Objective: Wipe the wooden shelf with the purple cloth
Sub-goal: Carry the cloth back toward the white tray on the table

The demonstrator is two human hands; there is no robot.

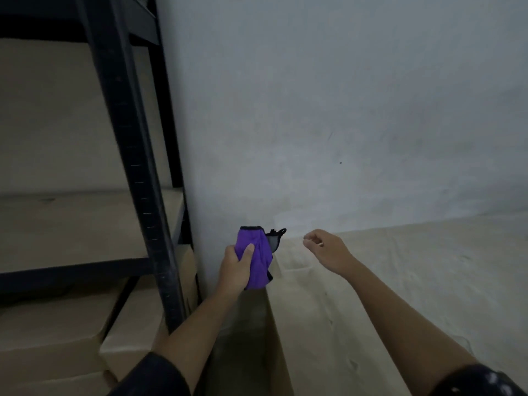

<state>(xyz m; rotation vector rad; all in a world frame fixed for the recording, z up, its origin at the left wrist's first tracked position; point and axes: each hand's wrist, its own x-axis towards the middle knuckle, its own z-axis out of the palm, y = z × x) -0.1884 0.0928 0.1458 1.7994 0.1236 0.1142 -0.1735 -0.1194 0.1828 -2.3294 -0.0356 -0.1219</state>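
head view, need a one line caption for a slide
Left hand grips a bunched purple cloth near the wall corner, right hand loosely curled above the pale wooden surface.

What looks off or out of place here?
Nothing stands out. The left hand grips the bunched purple cloth off the surface, the right hand hovers empty, and the pale wooden shelf shows only faint scuffs. No spill or damage is visible.

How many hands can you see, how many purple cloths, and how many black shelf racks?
Hands: 2, the left hand and the right hand
Purple cloth: 1, bunched in the left hand
Black metal shelf rack: 1
Total: 4
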